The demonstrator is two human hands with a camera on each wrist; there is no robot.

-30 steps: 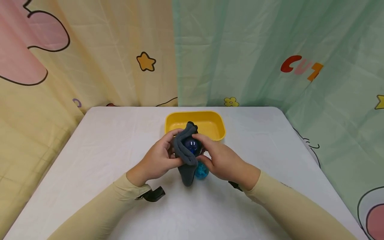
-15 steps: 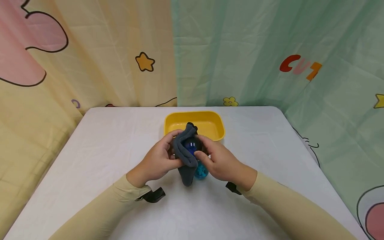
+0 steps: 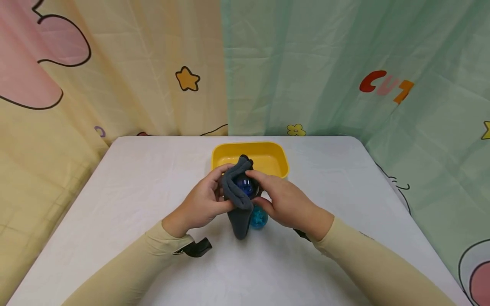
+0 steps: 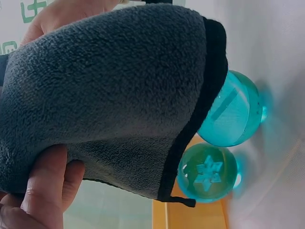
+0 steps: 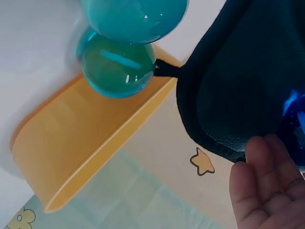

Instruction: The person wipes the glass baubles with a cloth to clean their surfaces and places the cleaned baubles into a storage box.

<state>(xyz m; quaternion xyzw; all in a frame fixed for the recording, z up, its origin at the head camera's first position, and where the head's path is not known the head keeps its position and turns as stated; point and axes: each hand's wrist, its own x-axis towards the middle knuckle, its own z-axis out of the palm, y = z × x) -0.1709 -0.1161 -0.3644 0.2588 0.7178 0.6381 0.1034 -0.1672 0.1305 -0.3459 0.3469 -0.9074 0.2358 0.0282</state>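
Note:
My left hand (image 3: 200,204) grips a folded dark grey cloth (image 3: 240,221) with black edging. A glossy dark blue ball (image 3: 245,184) sits against the cloth's fold. The right hand (image 3: 289,202) holds this ball from its right side, thumb at the near side and fingers at the far side. In the left wrist view the cloth hides the blue ball. On the table below are two clear teal balls. The larger teal ball (image 4: 240,112) stands beside the smaller teal ball (image 4: 207,174), which has a snowflake shape inside. From the head view, one teal ball (image 3: 259,217) shows under the hands.
Just beyond the hands a yellow tray (image 3: 281,159) stands on the white-covered table (image 3: 164,157). Patterned curtains (image 3: 298,63) hang behind and at both sides of the table. A black wrist strap (image 3: 197,247) is on the left sleeve.
The right thumb came up over the blue ball half a second ago and is now back at its near side. Left hand and cloth have hardly moved.

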